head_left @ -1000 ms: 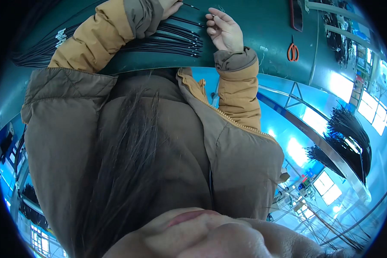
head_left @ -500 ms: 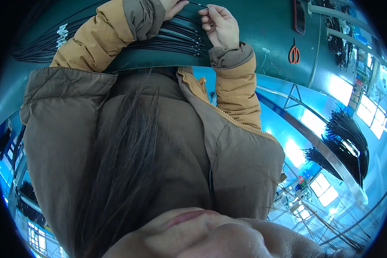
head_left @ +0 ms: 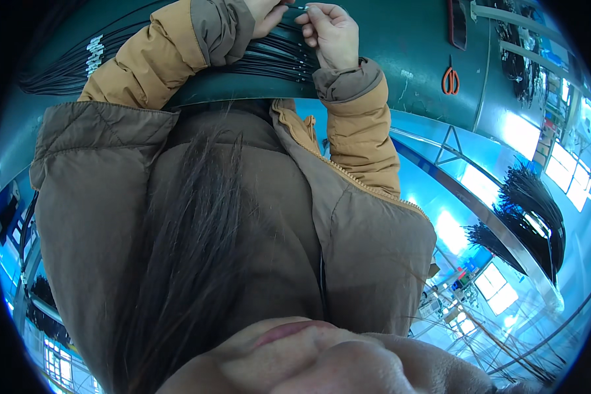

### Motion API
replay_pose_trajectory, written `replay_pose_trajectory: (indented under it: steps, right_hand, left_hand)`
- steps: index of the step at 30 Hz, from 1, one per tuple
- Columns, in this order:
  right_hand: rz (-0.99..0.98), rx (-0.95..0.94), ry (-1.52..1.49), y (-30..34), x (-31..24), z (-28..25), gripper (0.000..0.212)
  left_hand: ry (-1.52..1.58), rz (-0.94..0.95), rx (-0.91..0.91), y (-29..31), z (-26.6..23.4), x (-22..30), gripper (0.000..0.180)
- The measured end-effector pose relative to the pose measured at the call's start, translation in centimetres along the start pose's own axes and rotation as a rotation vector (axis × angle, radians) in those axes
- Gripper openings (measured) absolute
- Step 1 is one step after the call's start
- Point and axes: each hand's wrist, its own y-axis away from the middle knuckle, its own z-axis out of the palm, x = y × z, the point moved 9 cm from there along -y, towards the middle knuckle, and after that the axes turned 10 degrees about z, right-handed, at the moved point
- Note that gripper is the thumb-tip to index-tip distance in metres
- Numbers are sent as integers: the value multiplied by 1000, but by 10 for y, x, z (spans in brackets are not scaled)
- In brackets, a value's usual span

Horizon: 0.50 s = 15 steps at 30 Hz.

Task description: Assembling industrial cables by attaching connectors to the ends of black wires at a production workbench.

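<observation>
Between my two hands runs a thin black cable (head_left: 297, 8), close to the top edge of the view. My left hand (head_left: 266, 16) is closed on it, its upper part cut off by the picture's edge. The cable's end is pinched between thumb and forefinger of my right hand (head_left: 331, 34), the other fingers curled. Below them on the green table (head_left: 414, 79) lies a bundle of black cables (head_left: 269, 65), with small light marks near their right ends. White tags or clips (head_left: 94, 56) sit on the bundle left of my left sleeve.
Orange-handled scissors (head_left: 450, 81) lie to the right on the table, below a dark phone-like object (head_left: 458, 25). Metal rails (head_left: 538, 59) with hanging black cables stand beyond the table's right side. More cable bundles (head_left: 530, 217) hang from a rack at lower right.
Both hands have come closer together. My right hand has shifted slightly left and up, and my left hand slightly right, with the cable still between them.
</observation>
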Motion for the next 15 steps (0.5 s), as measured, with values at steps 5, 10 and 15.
replay_pose_trajectory:
  steps: [5, 10, 15]
  right_hand:
    - [39, 18, 179, 6, -5, 6, 23]
    - [49, -22, 207, 2, 4, 7, 30]
    - [157, -133, -160, -4, 18, 3, 27]
  left_hand:
    - [79, 47, 85, -1, -2, 7, 23]
    - [110, 95, 174, 2, -2, 3, 15]
    - [111, 45, 226, 2, -6, -5, 8]
